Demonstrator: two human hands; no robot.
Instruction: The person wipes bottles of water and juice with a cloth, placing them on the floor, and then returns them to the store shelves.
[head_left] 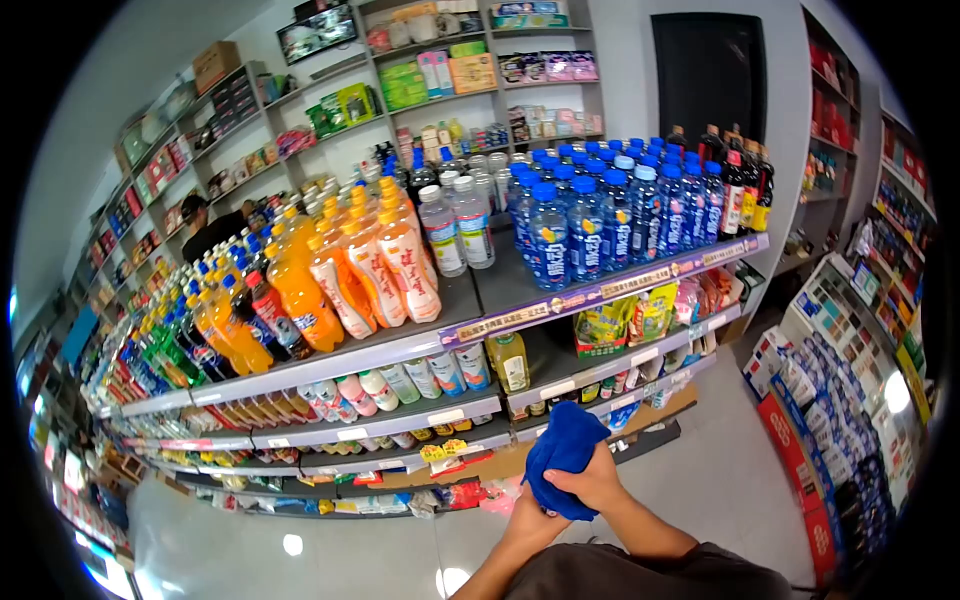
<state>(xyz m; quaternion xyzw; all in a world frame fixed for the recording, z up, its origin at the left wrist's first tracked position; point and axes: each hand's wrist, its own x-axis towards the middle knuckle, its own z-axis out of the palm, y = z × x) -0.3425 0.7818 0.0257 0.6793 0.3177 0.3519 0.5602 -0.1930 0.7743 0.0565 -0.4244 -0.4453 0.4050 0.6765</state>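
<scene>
A bunched blue cloth (568, 440) is held up in front of my body, before the lower shelves. My right hand (592, 482) is closed on it from the right, with the thumb across its front. My left hand (533, 522) grips its lower end from below, and most of those fingers are hidden. Whether the cloth is wrapped around something, I cannot tell. Just beyond it, a bottle of yellowish liquid (508, 362) stands on the second shelf. Above, blue-capped bottles (590, 225) stand in rows on the top shelf.
Orange drink bottles (370, 265) and clear white-capped bottles (470, 225) crowd the top shelf (440, 320). Dark sauce bottles (745, 190) stand at its right end. A counter with stacked packs (820, 400) is at right. A person (205, 220) is behind the shelf at left.
</scene>
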